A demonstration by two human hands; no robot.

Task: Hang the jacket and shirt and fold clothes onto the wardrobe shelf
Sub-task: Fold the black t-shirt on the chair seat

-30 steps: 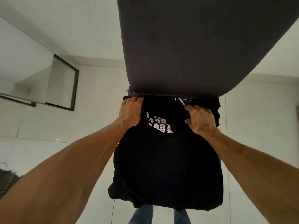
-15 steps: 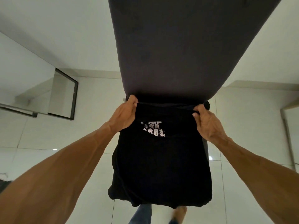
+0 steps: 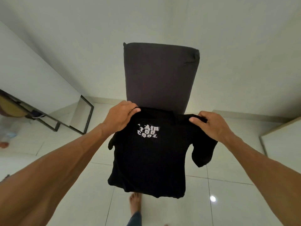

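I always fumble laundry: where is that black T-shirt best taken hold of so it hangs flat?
At the two shoulders, from above, either side of the collar. The black T-shirt hangs with body and sleeves drooping, so its top edge alone is straight. The left hand and right hand pinch there.

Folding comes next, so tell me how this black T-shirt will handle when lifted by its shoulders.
Probably floppy: the black T-shirt hangs limp below the left grip and right grip, its sleeve drooping. Likely light, since holds at the two shoulders alone carry it.
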